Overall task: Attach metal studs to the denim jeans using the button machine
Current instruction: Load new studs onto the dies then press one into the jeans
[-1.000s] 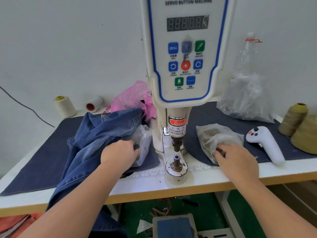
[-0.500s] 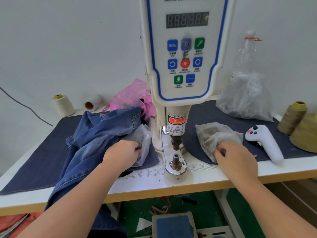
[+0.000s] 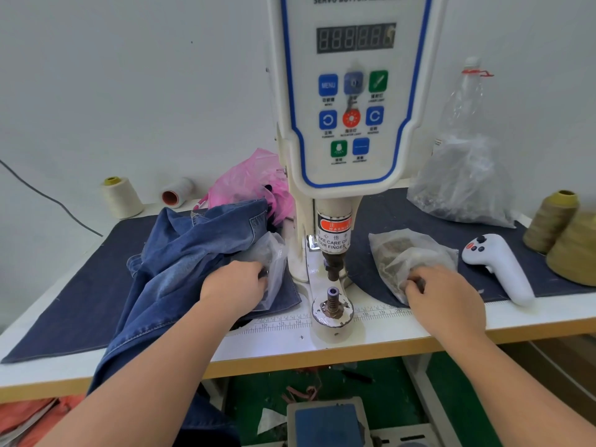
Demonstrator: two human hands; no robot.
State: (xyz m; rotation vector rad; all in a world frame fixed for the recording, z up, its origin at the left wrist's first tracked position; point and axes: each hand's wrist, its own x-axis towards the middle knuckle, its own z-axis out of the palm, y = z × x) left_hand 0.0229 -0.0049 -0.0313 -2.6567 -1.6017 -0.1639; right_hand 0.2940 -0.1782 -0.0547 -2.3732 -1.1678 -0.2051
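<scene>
Reaching: my left hand (image 3: 233, 290) has its fingers curled inside a clear bag (image 3: 269, 262) on the denim jeans (image 3: 180, 253).
Right hand: my right hand (image 3: 446, 298) pinches the bag of studs (image 3: 403, 253), at 3 o'clock from the button machine (image 3: 351, 124).
Jeans: at 9 o'clock from the machine's post (image 3: 332, 301), hanging over the table (image 3: 290, 350) edge.
Remote: a white controller (image 3: 498, 266) lies at 3 o'clock.

Thread cones (image 3: 552, 220), white handheld controller (image 3: 498, 266)
</scene>
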